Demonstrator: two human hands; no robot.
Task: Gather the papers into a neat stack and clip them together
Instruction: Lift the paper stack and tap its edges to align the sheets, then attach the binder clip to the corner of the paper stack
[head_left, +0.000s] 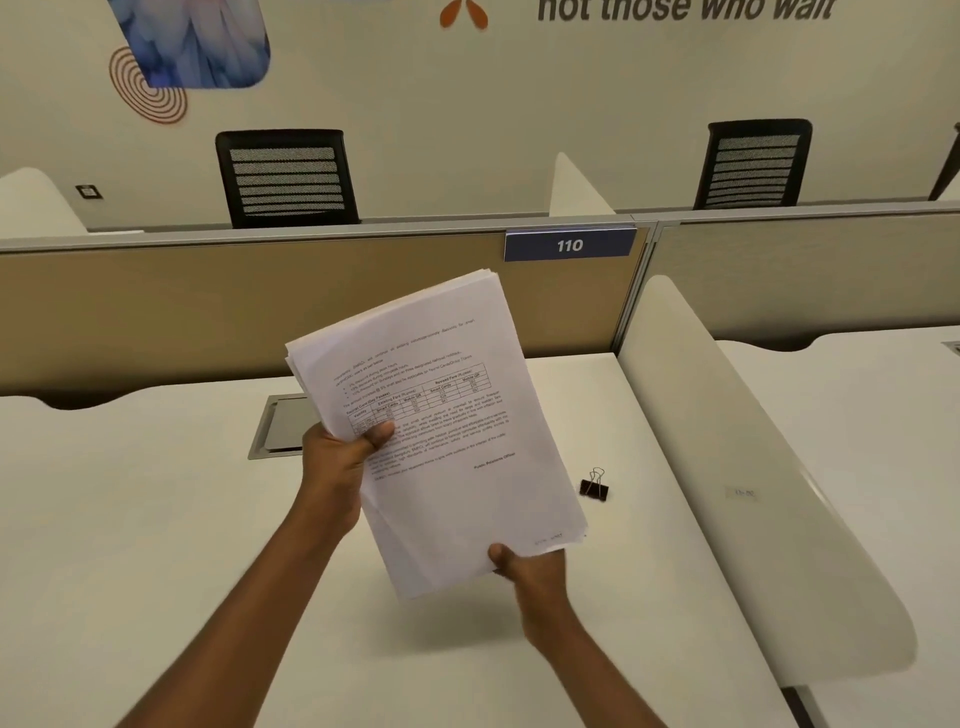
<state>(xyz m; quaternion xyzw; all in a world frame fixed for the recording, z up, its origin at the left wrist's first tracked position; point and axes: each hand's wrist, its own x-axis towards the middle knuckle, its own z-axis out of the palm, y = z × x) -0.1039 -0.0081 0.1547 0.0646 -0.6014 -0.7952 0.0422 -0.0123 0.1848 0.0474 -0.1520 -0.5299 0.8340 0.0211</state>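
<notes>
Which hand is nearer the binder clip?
The right hand, pinching the bottom edge of the paper stack; the binder clip lies on the desk beside it. The left hand grips the stack's left edge, farther away.

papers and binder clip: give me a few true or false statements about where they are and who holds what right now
1. The left hand and the right hand both hold the stack of papers above the desk. True.
2. The binder clip is clamped on the stack of papers. False: it lies on the desk to the right of the stack, apart from it.
3. The left hand's thumb lies on the printed top sheet. True.
4. The sign on the partition reads 210. False: it reads 110.
</notes>
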